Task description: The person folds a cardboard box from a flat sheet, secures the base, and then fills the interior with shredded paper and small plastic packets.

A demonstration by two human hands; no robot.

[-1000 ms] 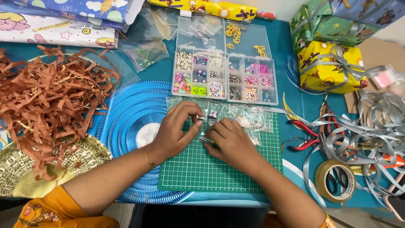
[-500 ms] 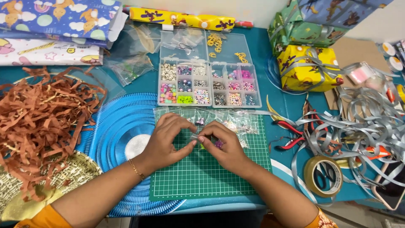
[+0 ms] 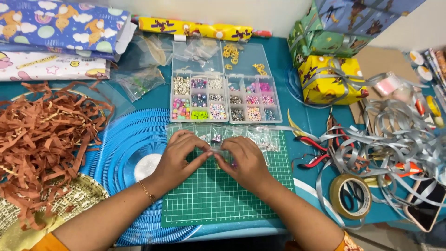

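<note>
The left hand (image 3: pixel 179 155) and right hand (image 3: pixel 244 160) are pinched together on a small clear plastic bag (image 3: pixel 218 151) over the green gridded cutting mat (image 3: pixel 218 200). Coloured beads are held in the clear compartmented plastic box (image 3: pixel 223 100) beyond the mat's far edge.

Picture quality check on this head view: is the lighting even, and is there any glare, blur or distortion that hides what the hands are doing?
Head view: light is bright and even, shadows soft. Mild glare on the small clear bags and the bead box lid. The left hand and right hand are sharp, but whatever is pinched between them is too small to make out. Table edges bow slightly towards the corners.
</note>
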